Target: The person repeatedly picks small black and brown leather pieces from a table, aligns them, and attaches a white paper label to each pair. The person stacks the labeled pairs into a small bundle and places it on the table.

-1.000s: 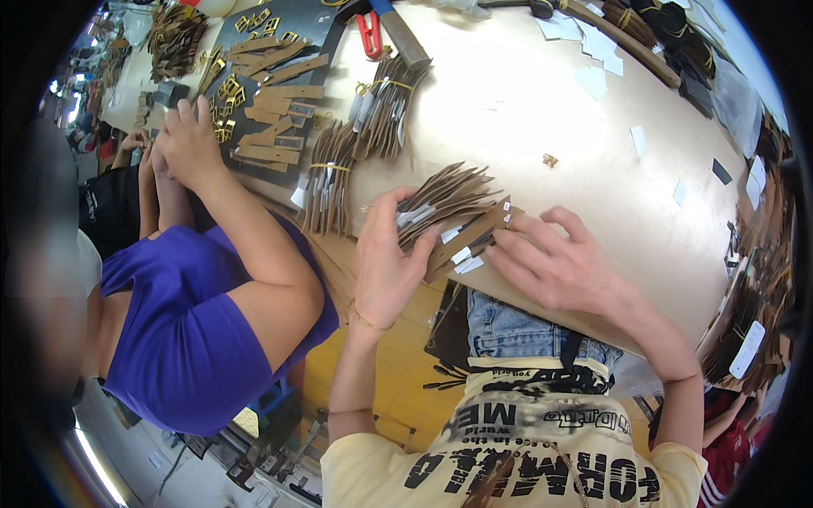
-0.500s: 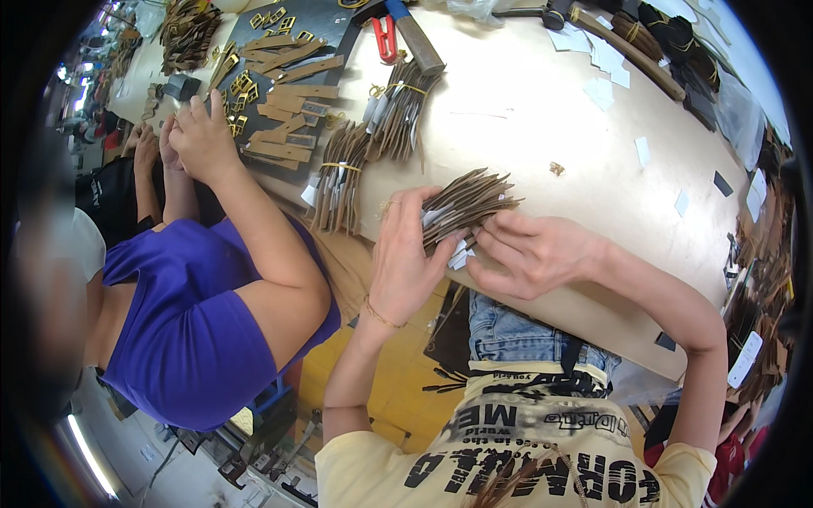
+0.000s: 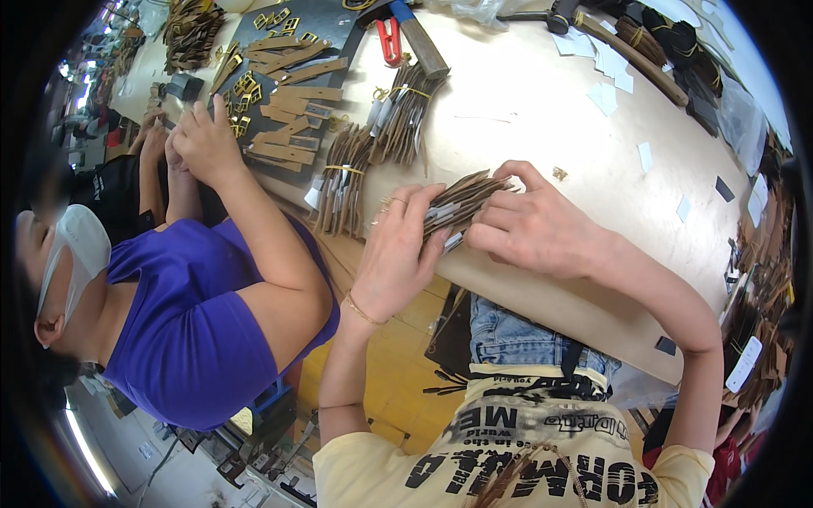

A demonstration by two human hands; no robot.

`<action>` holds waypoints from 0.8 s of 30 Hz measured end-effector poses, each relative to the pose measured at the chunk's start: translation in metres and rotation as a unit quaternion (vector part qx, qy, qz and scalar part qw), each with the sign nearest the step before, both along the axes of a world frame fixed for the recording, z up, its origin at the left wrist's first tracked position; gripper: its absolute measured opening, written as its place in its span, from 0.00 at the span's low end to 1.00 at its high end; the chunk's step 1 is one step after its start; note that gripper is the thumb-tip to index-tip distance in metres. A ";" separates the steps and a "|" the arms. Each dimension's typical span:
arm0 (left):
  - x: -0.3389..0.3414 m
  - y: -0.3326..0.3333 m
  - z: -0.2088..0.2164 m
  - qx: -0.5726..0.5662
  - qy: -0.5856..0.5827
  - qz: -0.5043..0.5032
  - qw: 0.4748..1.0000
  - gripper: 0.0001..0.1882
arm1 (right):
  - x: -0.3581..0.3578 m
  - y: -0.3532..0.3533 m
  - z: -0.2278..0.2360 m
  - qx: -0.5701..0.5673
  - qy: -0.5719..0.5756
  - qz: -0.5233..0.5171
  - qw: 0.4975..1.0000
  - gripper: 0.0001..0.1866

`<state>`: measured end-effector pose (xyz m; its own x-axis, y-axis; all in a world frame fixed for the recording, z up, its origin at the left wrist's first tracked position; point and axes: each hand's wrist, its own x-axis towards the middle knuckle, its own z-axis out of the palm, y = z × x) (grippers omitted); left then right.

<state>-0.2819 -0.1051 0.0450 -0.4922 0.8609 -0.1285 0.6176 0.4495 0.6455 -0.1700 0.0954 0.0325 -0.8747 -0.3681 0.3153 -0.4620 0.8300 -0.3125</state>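
A stack of thin brown strips (image 3: 457,201), apparently leather, with grey-white slips among them, is held just over the table's near edge. My left hand (image 3: 396,241) wraps round the left end of the stack, thumb on the near side. At the other end my right hand (image 3: 535,227) grips the strips with curled fingers, its index finger arched over their tips. Just left of my hands lie two tied bundles of similar strips, one nearer (image 3: 343,179) and one farther (image 3: 400,114), each with a yellow band.
A hammer (image 3: 421,46) and a red-handled tool (image 3: 389,42) lie beyond the bundles. On a dark board (image 3: 292,173) are loose strips and gold buckles (image 3: 246,89). A co-worker in purple (image 3: 203,330) sits at left. Paper slips (image 3: 603,95) and a wooden-handled tool (image 3: 635,59) lie far right.
My right hand has moved up and over the right end of the strips, its index finger now arched. The strips lie closer together, and the white slips beneath show less.
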 end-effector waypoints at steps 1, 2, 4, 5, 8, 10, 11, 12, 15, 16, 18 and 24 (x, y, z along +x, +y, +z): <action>0.001 -0.001 0.002 -0.002 0.001 -0.005 1.000 0.28 | -0.001 0.001 0.001 0.001 -0.022 0.001 1.000 0.06; 0.002 -0.001 0.004 -0.012 -0.006 -0.007 1.000 0.29 | -0.002 0.001 0.001 -0.011 -0.017 -0.007 1.000 0.05; 0.006 -0.004 0.008 -0.009 0.017 -0.017 1.000 0.33 | -0.004 0.001 0.001 -0.040 -0.006 -0.022 0.999 0.03; 0.007 -0.005 0.009 0.001 0.031 -0.017 0.999 0.35 | -0.004 0.000 0.002 -0.020 -0.005 -0.030 0.999 0.03; 0.013 -0.002 0.001 -0.010 0.034 0.020 0.999 0.38 | -0.002 -0.003 0.003 0.007 0.013 -0.057 0.998 0.06; 0.012 0.001 -0.008 -0.022 0.083 0.028 0.996 0.39 | -0.001 -0.004 0.004 -0.002 0.042 -0.083 0.996 0.12; 0.012 0.001 -0.011 -0.044 0.096 0.035 0.994 0.40 | -0.001 -0.003 0.004 0.011 0.031 -0.091 0.995 0.16; 0.012 0.000 -0.013 -0.022 0.108 0.031 0.993 0.40 | -0.001 -0.002 0.004 0.023 0.019 -0.100 0.995 0.21; 0.015 -0.003 -0.011 -0.026 0.113 0.027 0.993 0.42 | -0.012 -0.002 -0.001 0.040 -0.023 -0.099 0.994 0.33; 0.016 -0.004 -0.009 -0.030 0.124 0.022 0.992 0.43 | -0.016 -0.003 -0.002 0.064 -0.066 -0.095 0.991 0.37; 0.016 -0.004 -0.006 -0.027 0.120 0.017 0.992 0.44 | -0.017 -0.004 -0.002 0.062 -0.070 -0.081 0.992 0.40; 0.013 -0.004 -0.005 -0.032 0.099 -0.002 0.995 0.46 | -0.018 0.002 0.005 0.083 -0.141 -0.052 0.985 0.42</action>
<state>-0.2689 -0.1089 0.0405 -0.5103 0.8559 -0.0835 0.7311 0.4829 0.4819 -0.1878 0.0974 0.0374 -0.9548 -0.2972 -0.0028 -0.2852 0.9189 -0.2726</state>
